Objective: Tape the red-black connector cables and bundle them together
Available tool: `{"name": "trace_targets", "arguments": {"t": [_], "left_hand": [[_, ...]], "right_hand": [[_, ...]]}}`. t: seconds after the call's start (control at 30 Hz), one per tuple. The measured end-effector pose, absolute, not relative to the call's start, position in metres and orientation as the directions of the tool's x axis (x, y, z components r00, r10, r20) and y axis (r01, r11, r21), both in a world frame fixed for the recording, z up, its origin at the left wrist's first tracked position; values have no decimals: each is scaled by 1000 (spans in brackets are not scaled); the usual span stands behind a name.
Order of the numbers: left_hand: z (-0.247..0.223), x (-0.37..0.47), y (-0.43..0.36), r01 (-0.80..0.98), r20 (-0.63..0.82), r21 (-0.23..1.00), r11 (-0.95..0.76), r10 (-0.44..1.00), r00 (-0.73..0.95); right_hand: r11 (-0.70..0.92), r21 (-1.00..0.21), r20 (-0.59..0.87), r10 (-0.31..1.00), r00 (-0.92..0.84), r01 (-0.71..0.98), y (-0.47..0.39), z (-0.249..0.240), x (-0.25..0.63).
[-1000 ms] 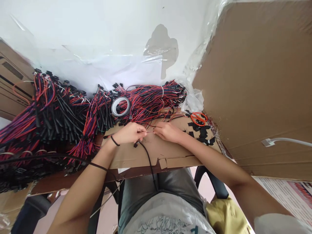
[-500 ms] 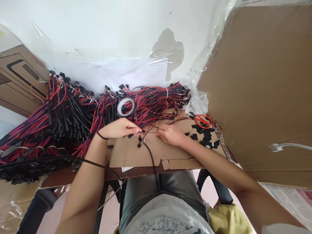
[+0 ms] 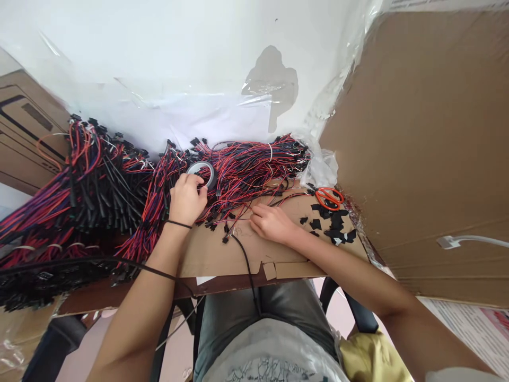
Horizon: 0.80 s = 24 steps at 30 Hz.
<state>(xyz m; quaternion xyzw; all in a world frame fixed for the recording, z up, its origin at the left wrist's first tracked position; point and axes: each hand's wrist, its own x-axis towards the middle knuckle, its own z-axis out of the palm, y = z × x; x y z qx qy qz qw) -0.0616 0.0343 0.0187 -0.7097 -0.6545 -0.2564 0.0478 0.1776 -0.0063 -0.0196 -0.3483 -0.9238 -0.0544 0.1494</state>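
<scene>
My left hand (image 3: 186, 199) is at the near left side of a roll of tape (image 3: 211, 175), its fingers and thumb closed on the rim. The roll leans against red and black wires. Over the cardboard sheet (image 3: 222, 260), my right hand (image 3: 272, 223) pinches thin wires (image 3: 240, 218) between thumb and fingers; the fingertips partly hide them. Small black connectors (image 3: 226, 239) lie between the two hands. A black cable (image 3: 247, 260) runs from there down over the table's front edge.
A large wire bundle (image 3: 254, 159) lies along the wall, with thicker piles of wires (image 3: 95, 180) at the left. Orange-handled scissors (image 3: 329, 197) and black tape pieces (image 3: 337, 220) are at the right. A tall cardboard panel (image 3: 421, 148) stands beside the table.
My left hand has let go of the wires and moved up and left to the roll of tape. My right hand stays on the wires, nearly in place.
</scene>
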Motion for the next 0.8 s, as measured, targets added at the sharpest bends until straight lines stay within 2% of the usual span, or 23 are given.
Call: {"name": "trace_targets", "arguments": {"t": [0.17, 0.3, 0.4, 0.5, 0.57, 0.63, 0.8], "left_hand": [[17, -61, 34, 966, 362, 213, -149, 930, 63], [18, -49, 28, 920, 570, 263, -292, 816, 96], [17, -32, 16, 853, 680, 232, -467, 705, 201], [12, -14, 5, 766, 665, 159, -623, 641, 383], [9, -6, 1, 708, 645, 116, -697, 595, 480], [7, -2, 0, 661, 641, 83, -746, 548, 538], [6, 0, 1, 609, 667, 25, -792, 467, 580]], "right_hand": [[751, -64, 323, 638, -699, 657, -7, -22, 178], [741, -232, 446, 657, -608, 630, -7, -20, 179], [737, -405, 601, 660, -451, 540, -5, -10, 183], [701, -537, 690, 685, -234, 469, -3, 2, 189], [679, -562, 700, 695, -165, 473, -1, 7, 192], [676, -538, 707, 687, -166, 504, 1, 8, 194], [684, -490, 773, 628, -93, 540, 2, 0, 192]]}}
